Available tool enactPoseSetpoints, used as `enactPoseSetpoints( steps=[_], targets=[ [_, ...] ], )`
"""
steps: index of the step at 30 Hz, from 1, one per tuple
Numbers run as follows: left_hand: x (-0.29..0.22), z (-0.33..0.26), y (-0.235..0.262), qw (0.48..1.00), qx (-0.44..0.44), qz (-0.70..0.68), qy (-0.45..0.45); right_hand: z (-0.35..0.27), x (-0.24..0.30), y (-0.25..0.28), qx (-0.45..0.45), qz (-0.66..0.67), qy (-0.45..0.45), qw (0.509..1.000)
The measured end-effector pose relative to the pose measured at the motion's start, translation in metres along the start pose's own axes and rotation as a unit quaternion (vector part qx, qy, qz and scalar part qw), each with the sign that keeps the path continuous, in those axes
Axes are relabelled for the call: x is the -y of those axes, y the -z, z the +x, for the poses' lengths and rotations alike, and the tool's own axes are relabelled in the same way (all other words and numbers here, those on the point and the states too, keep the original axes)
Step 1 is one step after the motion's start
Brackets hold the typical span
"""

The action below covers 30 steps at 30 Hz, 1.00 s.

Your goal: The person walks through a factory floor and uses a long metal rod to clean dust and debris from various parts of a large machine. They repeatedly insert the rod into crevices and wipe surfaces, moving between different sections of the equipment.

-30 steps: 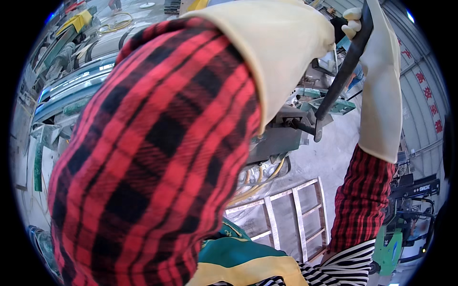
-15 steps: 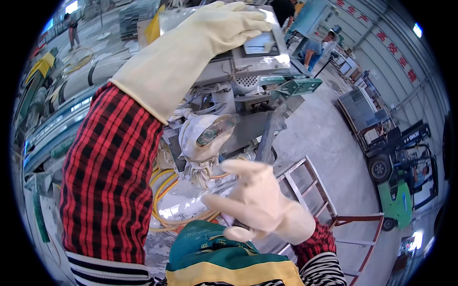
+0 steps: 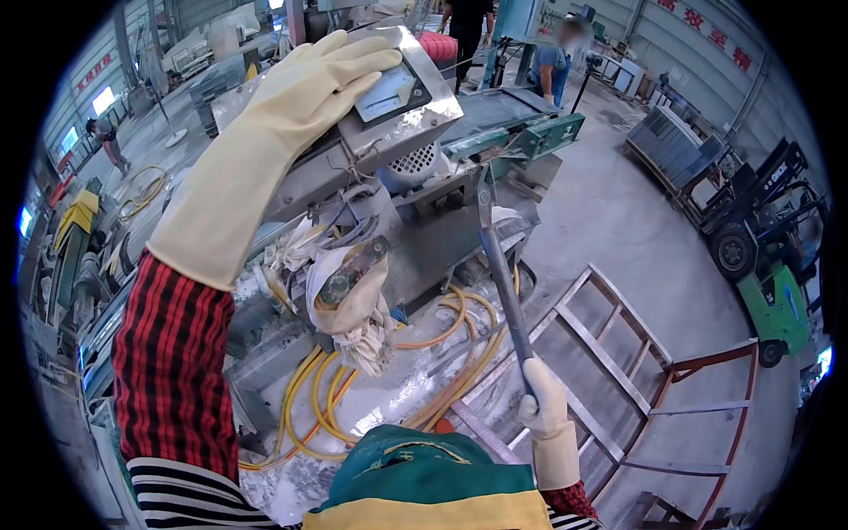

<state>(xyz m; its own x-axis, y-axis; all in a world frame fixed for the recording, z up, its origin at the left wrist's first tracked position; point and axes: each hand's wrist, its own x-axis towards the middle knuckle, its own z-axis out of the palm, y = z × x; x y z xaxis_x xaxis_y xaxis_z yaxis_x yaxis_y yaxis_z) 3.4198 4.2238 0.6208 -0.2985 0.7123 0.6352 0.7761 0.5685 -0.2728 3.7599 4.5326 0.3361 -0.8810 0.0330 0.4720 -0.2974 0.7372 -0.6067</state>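
Both hands wear long cream rubber gloves. My left hand (image 3: 322, 84) lies with its fingers stretched out over the panel of a grey metal control box (image 3: 428, 110), beside its pale display (image 3: 385, 95). Lower right, my right hand (image 3: 549, 405) is wrapped round the lower end of a long grey metal lever (image 3: 503, 278). The lever's upper end meets a green bracket (image 3: 485, 190) on the machine. Between my arms hangs a whitish cloth bundle (image 3: 360, 322) tied about a machine part with a dark green, worn face.
Yellow and orange hoses (image 3: 322, 397) coil on the wet floor below the machine. A rusty metal frame (image 3: 609, 358) stands at right. Farther off are a green forklift (image 3: 773, 300), stacked slabs (image 3: 667, 146) and a person in blue (image 3: 552, 71). Another person (image 3: 108, 141) bends at far left.
My right hand has gone from hanging loose near my apron to gripping the lever, farther right. The view has shifted; my left hand stays over the control box.
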Motion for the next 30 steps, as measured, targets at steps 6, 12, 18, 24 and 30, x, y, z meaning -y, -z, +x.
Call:
enactPoseSetpoints(
  steps=[6,12,18,24,30],
  targets=[
    [-0.001,-0.006,0.002,0.999,0.018,0.033,0.026,0.008,-0.03,-0.007,-0.193,0.308,-0.204,0.909],
    [0.002,-0.005,0.003,0.999,0.011,0.022,0.029,0.084,-0.139,0.004,-0.287,0.584,-0.172,0.739],
    [-0.016,-0.004,0.009,1.0,0.009,0.008,0.008,0.262,-0.248,0.09,-0.275,0.534,-0.209,0.771],
    [-0.02,-0.013,0.006,0.994,0.003,-0.066,0.091,0.499,-0.07,0.13,-0.158,0.389,-0.13,0.898],
    [-0.03,-0.009,0.05,0.964,0.139,-0.078,0.211,0.537,0.07,0.069,-0.104,0.412,0.007,0.905]
  ],
)
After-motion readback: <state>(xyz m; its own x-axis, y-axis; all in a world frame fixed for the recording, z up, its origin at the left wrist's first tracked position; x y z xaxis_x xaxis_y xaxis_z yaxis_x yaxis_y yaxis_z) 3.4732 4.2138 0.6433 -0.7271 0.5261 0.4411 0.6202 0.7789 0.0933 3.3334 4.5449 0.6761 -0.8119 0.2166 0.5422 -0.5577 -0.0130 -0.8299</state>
